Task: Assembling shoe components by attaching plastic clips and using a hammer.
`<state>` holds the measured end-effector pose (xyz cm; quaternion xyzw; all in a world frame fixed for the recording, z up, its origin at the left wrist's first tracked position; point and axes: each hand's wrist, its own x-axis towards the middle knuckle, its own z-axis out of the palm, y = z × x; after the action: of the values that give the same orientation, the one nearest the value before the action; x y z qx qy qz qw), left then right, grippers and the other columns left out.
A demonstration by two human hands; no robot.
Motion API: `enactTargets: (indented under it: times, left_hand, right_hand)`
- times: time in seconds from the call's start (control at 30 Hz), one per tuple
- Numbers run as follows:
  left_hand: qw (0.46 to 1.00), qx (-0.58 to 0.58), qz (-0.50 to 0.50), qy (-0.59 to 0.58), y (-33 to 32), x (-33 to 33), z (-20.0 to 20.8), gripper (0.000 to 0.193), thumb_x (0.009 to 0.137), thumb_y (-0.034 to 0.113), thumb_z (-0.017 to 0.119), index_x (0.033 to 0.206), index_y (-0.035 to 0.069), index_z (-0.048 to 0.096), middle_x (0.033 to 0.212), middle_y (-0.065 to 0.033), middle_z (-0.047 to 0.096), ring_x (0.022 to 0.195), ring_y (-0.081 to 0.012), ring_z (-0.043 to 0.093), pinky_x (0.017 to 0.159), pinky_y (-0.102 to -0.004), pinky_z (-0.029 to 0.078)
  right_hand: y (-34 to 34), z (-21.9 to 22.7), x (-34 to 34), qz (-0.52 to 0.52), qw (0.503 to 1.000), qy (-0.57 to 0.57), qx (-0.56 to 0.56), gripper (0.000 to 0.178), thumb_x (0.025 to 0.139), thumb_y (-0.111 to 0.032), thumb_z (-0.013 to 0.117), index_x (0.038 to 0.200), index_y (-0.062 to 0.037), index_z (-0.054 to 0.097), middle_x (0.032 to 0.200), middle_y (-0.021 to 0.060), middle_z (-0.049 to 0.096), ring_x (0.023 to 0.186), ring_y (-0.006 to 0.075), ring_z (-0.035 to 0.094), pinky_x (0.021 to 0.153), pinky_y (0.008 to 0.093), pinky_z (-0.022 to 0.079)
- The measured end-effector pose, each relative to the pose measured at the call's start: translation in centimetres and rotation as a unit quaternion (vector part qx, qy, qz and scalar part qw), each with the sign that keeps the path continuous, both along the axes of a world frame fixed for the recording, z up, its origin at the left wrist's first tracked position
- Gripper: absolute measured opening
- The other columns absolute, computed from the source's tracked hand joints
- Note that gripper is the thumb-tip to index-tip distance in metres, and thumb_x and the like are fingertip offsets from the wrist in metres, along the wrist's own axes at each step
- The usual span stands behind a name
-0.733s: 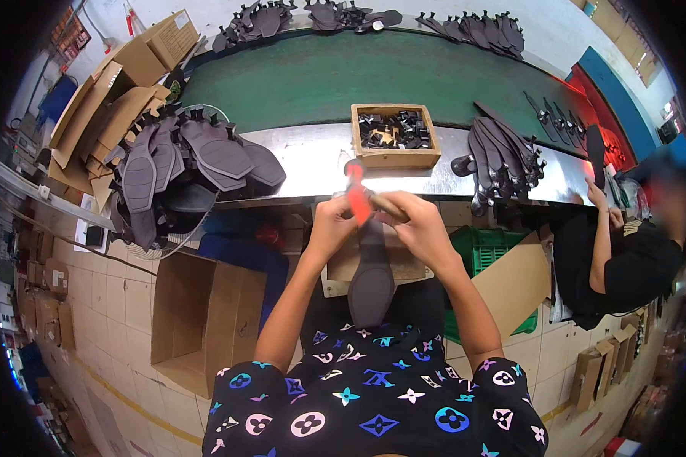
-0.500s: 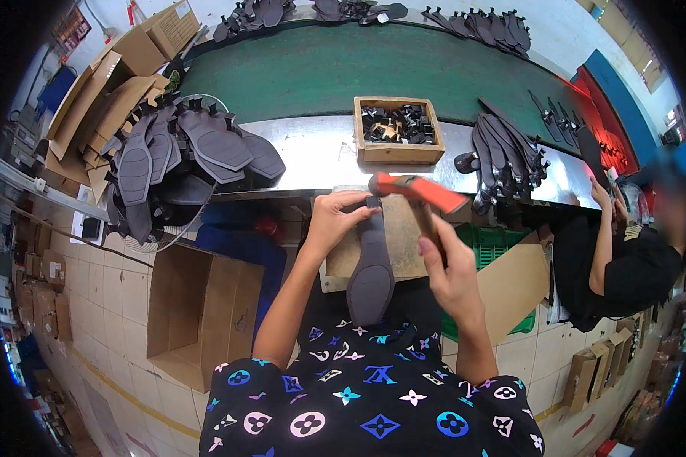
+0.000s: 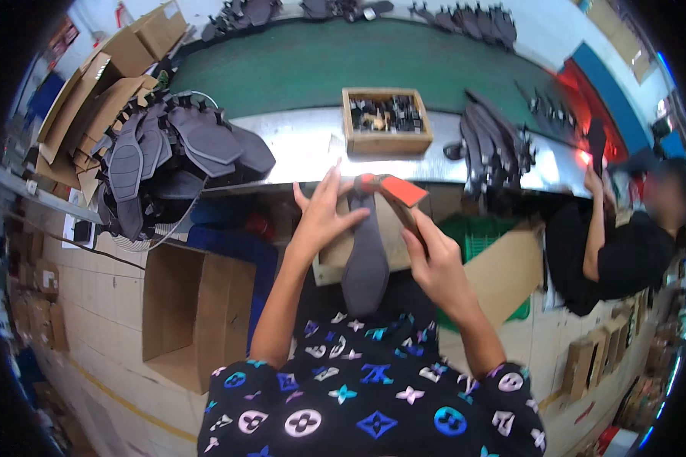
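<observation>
A dark grey shoe sole (image 3: 366,266) lies lengthwise in front of me, its wide end toward my body. Its narrow far end rests over a pale work block (image 3: 335,259). Around that far end my left hand (image 3: 324,217) is open, fingers spread, with the thumb reaching over the sole's edge; I cannot tell how firmly it touches. My right hand (image 3: 438,263) is closed round the handle of a hammer with an orange-red head (image 3: 396,190). The hammer head is at the sole's far end and hides the small heel part there.
A wooden box (image 3: 388,143) of small dark parts stands on the metal ledge. Soles are piled at left (image 3: 198,141) and right (image 3: 487,145). Beyond runs a green conveyor belt (image 3: 305,68). An open carton (image 3: 198,305) stands left; a co-worker (image 3: 617,244) sits right.
My left fingers have let go of the small heel piece and spread apart. The hammer has come down onto the sole's far end. The whole view has shifted slightly.
</observation>
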<state>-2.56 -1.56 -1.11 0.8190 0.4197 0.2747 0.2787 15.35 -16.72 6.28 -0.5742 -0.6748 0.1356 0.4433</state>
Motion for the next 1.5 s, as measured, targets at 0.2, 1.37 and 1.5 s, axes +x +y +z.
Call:
enactTargets:
  times: [0.2,1.37,1.5]
  left_hand:
    - [0.998,0.022,-0.044,0.051,-0.5,-0.5,0.8,0.068,0.081,0.059,0.071,0.137,0.022,0.061,0.136,-0.0009,0.063,0.145,-0.0327,0.035,0.108,-0.0739,-0.010]
    - [0.809,-0.288,-0.424,-0.287,-11.2,-5.4,11.8,0.023,0.093,0.019,0.068,0.091,-0.003,0.069,0.073,-0.0173,0.064,0.066,-0.0272,0.062,0.062,-0.0376,0.046]
    - [0.926,-0.178,-0.219,-0.252,-9.6,-7.2,12.9,0.021,0.089,0.015,0.070,0.103,0.000,0.069,0.093,-0.0179,0.069,0.082,-0.0288,0.068,0.070,-0.0374,0.052]
  right_hand:
    - [-2.6,3.6,-1.1,-0.039,0.995,-0.018,0.093,0.025,0.093,0.001,0.061,0.118,0.0048,0.063,0.105,0.0231,0.069,0.096,0.0324,0.071,0.078,0.0385,0.056]
    - [3.3,9.4,0.2,0.570,0.816,0.006,-0.098,0.036,0.082,-0.033,0.082,0.088,0.0002,0.068,0.076,0.0097,0.064,0.061,0.0256,0.061,0.052,0.0354,0.047]
    - [4.5,7.7,2.2,0.438,0.887,-0.106,-0.101,0.066,0.080,-0.045,0.078,0.123,0.0013,0.059,0.111,0.0159,0.066,0.090,0.0304,0.065,0.078,0.0386,0.052]
